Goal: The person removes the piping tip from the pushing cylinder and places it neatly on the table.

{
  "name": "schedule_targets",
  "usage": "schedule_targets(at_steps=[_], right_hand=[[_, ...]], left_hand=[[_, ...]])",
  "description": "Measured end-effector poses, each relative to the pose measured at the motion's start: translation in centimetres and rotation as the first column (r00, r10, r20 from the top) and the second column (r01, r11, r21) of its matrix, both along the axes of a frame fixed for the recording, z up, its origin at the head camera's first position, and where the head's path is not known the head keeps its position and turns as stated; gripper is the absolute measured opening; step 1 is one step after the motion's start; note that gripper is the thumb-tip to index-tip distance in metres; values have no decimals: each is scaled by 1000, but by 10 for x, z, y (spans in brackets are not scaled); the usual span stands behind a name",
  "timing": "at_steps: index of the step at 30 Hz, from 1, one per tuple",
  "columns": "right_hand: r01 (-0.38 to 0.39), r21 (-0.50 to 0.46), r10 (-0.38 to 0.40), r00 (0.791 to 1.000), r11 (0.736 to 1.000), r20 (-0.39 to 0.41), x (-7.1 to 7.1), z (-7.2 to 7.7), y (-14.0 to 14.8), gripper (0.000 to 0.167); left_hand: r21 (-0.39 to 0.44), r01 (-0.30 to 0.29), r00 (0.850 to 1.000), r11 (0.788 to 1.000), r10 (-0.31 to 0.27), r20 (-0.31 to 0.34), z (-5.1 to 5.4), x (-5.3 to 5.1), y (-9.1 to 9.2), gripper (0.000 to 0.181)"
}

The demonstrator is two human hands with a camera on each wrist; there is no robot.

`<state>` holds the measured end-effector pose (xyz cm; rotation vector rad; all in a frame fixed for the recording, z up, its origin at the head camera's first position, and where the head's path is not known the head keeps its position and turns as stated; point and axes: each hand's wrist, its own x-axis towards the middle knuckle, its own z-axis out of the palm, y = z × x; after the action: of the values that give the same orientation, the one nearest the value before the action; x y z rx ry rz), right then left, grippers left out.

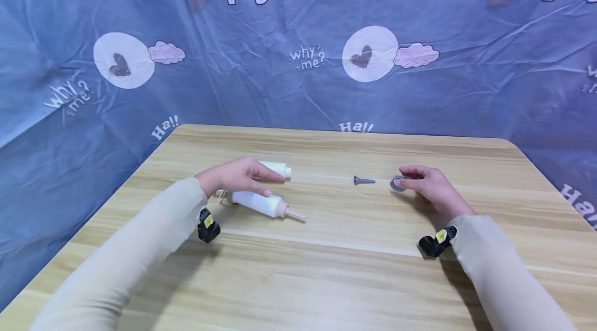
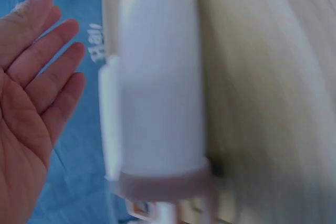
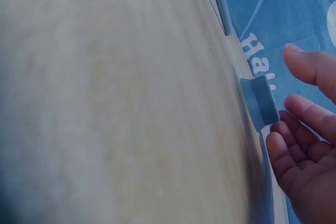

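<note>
In the head view, my left hand (image 1: 237, 175) hovers over a white cylinder (image 1: 258, 203) with pinkish ends and a thin pale tip pointing right. Behind it lies a second white tube (image 1: 276, 168), partly covered by that hand. The left wrist view has the left fingers (image 2: 55, 80) straight and apart from the cylinder. At the right, my right hand (image 1: 431, 188) is at a small blue-grey curved piece (image 3: 260, 102). Its thumb stands away from the piece, while other fingertips are at its edge. A slim grey funnel-shaped nozzle (image 1: 364, 181) lies left of that piece.
Everything lies on a light wood-grain table (image 1: 317, 269). A blue printed cloth (image 1: 280, 77) hangs behind it and along its sides. Small black cameras are strapped at both wrists, close above the tabletop.
</note>
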<state>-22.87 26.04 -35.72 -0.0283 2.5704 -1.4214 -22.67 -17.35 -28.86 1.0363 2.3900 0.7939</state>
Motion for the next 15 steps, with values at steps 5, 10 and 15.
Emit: schedule_targets(at_steps=[5,10,15], right_hand=[[7,5,-7,1000,1000,-29,-2,1,0,73],[8,15,-7,999,1000,-39,-2,3,0,72],[0,-10,-1,1000,1000,-27,-2,5,-1,72]], left_hand=[[15,-33,999,999,33,1,-12,0,-12,43],[-20,-22,999,1000,21,-32,-20,0,-15,42],[-49,-7,997,999,4,-73,-27,0,-16,43]])
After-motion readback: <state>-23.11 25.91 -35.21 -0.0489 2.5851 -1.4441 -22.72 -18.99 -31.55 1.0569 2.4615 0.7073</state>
